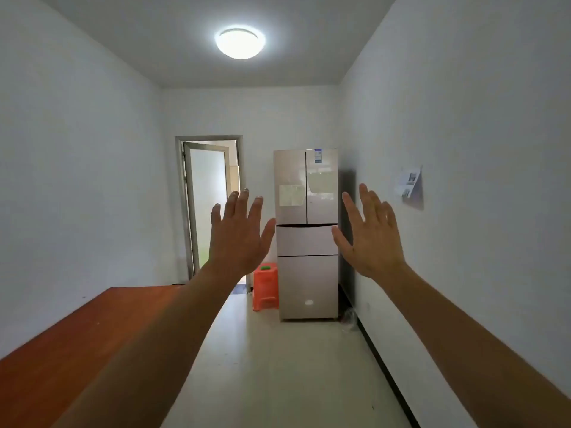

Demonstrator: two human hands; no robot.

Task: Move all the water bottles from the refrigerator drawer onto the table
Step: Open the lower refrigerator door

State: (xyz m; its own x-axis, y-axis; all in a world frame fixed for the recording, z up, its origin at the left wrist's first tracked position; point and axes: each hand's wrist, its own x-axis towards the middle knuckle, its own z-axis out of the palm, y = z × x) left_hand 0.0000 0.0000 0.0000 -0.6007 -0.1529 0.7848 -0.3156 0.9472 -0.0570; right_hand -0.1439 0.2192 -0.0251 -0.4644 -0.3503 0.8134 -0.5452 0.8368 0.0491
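While aloft, both hands (239,242) (372,242) flat, outspread.

A round light (240,42) glows on the gray ceiling (154,26). The walls (77,180) are white. At the far end a door (207,196) with a cloudy glass pane stands open in its gray frame (179,211), and bright daylight comes through. Near the doorway an orange plastic stool (265,288) stands on the pale, shiny floor (293,366). A small green thing (265,267) lies on top of the stool; it is too small to tell what it is. Some papers (410,187) hang on the right wall. A dark strip (383,362) runs along the bottom of that wall.
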